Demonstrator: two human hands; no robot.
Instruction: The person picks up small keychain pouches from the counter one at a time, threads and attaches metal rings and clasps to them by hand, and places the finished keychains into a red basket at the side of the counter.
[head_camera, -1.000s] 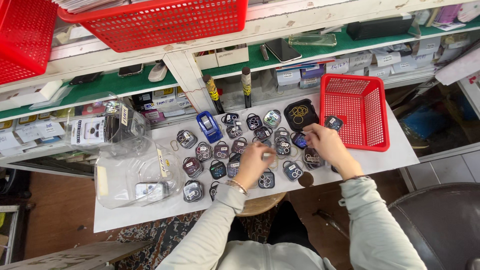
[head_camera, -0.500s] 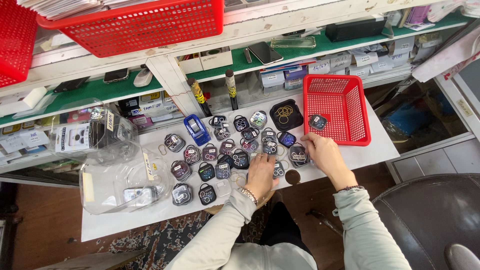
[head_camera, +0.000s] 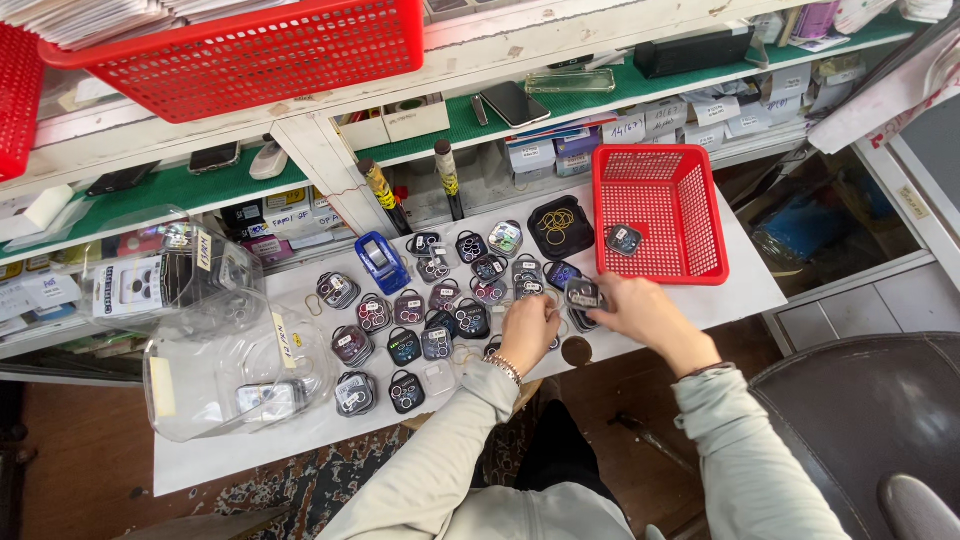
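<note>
Two hands work over a white surface (head_camera: 720, 300) seen from above. Roughly twenty small dark clear-lidded cases (head_camera: 440, 310) lie in loose rows across the middle of it; the exact count is hard to fix where they overlap. The right hand (head_camera: 640, 310) has its fingers pinching one such case (head_camera: 583, 293) at about the centre of the view, with a few more cases stacked just beneath it. The left hand (head_camera: 528, 328), at seven o'clock from that case, rests curled on the surface among the cases; whether its fingers grip anything I cannot tell. One red basket (head_camera: 700, 215) sits at two o'clock from the hands and holds a single case (head_camera: 623, 239). One blue tape dispenser (head_camera: 380, 262) stands at ten o'clock. One round black dish (head_camera: 561, 226) of rubber bands lies at twelve o'clock. Two clear plastic bags (head_camera: 230, 370) lie at nine o'clock.
</note>
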